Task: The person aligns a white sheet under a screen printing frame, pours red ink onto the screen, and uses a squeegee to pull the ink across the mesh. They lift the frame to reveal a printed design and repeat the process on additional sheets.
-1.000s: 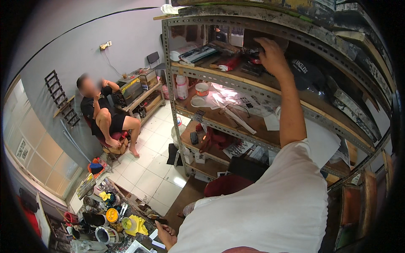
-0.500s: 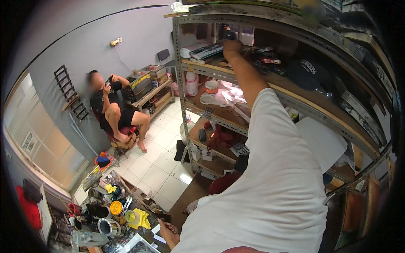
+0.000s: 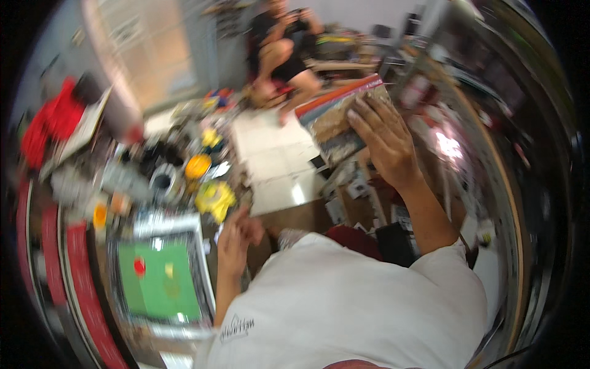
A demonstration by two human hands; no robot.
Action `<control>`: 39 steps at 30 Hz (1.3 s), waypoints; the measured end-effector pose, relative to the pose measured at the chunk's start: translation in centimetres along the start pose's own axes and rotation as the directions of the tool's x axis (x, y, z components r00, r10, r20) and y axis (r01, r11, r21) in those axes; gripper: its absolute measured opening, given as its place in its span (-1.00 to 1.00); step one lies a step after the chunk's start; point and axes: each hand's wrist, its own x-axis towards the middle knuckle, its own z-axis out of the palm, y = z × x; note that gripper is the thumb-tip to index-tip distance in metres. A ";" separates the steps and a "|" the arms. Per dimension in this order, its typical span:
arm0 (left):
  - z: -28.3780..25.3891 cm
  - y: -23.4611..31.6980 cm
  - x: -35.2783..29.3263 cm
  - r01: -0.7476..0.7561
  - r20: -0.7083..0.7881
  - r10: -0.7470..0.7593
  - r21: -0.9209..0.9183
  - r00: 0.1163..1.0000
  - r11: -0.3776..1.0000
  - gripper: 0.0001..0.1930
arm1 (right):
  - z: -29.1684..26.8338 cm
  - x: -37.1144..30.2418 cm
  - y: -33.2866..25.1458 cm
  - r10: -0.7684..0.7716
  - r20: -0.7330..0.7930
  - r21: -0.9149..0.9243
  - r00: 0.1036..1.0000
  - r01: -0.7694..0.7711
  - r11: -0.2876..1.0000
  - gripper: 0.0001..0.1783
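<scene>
My right hand [image 3: 386,142] is raised in front of the shelving and grips a flat, worn rectangular box or pack [image 3: 332,126]. It has a scuffed tan face, bluish-grey areas and an orange-red strip along one edge. My fingers lie across its face; the thumb is hidden. My left hand [image 3: 241,232] is low by the table's right edge, blurred, its fingers bent; whether it holds anything does not show. Beside it lie a crumpled yellow cloth [image 3: 215,200] and a framed green screen [image 3: 161,278] with a red spot and a pale yellow spot.
An orange-yellow tub [image 3: 198,166] and an open can [image 3: 166,182] stand among clutter on the table. Red-edged frames [image 3: 83,277] line the left. Another person [image 3: 278,52] sits beyond the tiled floor [image 3: 273,157]. Metal shelving [image 3: 491,160] rises at right.
My view has swung left and down toward the table. My right hand has come away from the upper shelf, now holding the worn flat box or pack.
</scene>
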 end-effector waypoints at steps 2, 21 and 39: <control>1.5 2.6 0.7 -0.070 -0.022 0.068 -0.059 0.997 0.996 -0.18 | 3.7 0.4 -3.8 -0.136 -0.011 0.228 0.991 0.135 0.964 -0.52; -3.0 3.0 -16.6 -0.377 -0.735 0.159 -0.140 0.659 0.915 -0.53 | 16.6 3.6 -29.2 -0.708 -0.174 0.941 0.684 0.328 0.085 -0.28; -4.9 -6.1 -19.3 -0.517 -0.935 -0.352 -0.319 0.037 0.794 -0.31 | 41.2 14.5 -64.7 -0.716 0.389 0.868 0.580 0.031 0.496 -0.70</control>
